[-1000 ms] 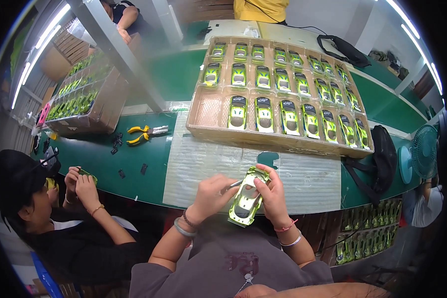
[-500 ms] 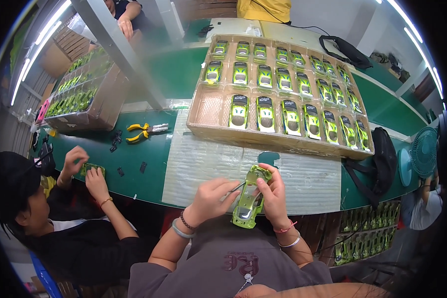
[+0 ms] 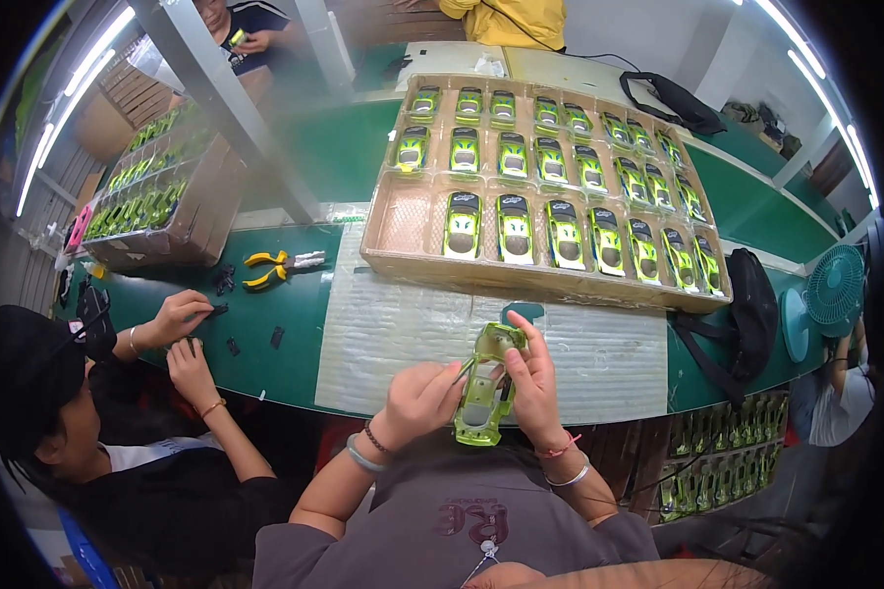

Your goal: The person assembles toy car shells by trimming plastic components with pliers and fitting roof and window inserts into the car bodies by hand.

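Steadying the green car shell on the near side of the cardboard tray, the right hand grips one edge, partly curled; the left hand, fingertips pinched round a slim tool, should press lightly to avoid scratching it.

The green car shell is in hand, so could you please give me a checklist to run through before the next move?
1. Green car shell held by the right hand: ok.
2. Thin rod-like tool gripped in the left hand: ok.
3. Tool's contact with the shell: cannot tell, too small to judge.
4. Yellow-handled pliers apart from both hands: ok, on the green table.
5. Shell resting on the table: not ok, held up.
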Motion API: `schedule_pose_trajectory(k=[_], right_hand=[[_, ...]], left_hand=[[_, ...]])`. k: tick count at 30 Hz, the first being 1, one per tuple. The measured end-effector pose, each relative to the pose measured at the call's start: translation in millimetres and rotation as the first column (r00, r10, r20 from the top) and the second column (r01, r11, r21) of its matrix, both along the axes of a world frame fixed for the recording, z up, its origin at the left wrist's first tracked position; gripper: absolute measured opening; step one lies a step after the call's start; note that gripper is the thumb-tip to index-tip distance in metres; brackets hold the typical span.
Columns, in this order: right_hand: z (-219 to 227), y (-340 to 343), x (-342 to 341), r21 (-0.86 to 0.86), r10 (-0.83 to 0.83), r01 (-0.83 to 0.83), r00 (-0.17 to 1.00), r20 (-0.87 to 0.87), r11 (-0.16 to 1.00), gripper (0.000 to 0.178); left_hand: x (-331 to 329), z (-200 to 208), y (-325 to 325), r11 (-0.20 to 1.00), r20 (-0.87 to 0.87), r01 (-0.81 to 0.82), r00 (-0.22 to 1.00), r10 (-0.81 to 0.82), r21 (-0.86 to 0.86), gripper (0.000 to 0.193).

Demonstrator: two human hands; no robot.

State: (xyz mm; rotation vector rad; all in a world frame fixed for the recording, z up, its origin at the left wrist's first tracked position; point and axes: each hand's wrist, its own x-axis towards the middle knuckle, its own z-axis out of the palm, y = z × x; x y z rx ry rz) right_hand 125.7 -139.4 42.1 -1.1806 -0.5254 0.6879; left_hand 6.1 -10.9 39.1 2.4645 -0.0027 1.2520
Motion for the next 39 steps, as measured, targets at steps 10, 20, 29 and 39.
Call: schedule_pose_trajectory(k=[10, 20, 29, 39], right_hand=[[-2, -20, 2, -0.439, 0.093, 0.045, 0.953, 0.288, 0.898, 0.039], [-6, 18, 25, -0.511, 0.490, -0.030, 0.339, 0.803, 0.859, 0.030], [-13, 24, 25, -0.409, 0.388, -0.045, 0.430, 0.816, 0.911, 0.033], [-14, 24, 34, -0.376, 0.394, -0.145, 0.520, 0.758, 0.915, 0.027]], left_hand=[[-1, -15, 19, 0.996, -0.209, 0.015, 0.977, -0.033, -0.091, 0.020], [1, -24, 27, 0.990, -0.362, 0.019, 0.930, -0.070, -0.142, 0.010], [1, -24, 23, 0.966, -0.351, -0.098, 0.936, 0.007, -0.241, 0.014], [12, -20, 32, 0.962, -0.389, 0.059, 0.906, -0.164, -0.266, 0.014]])
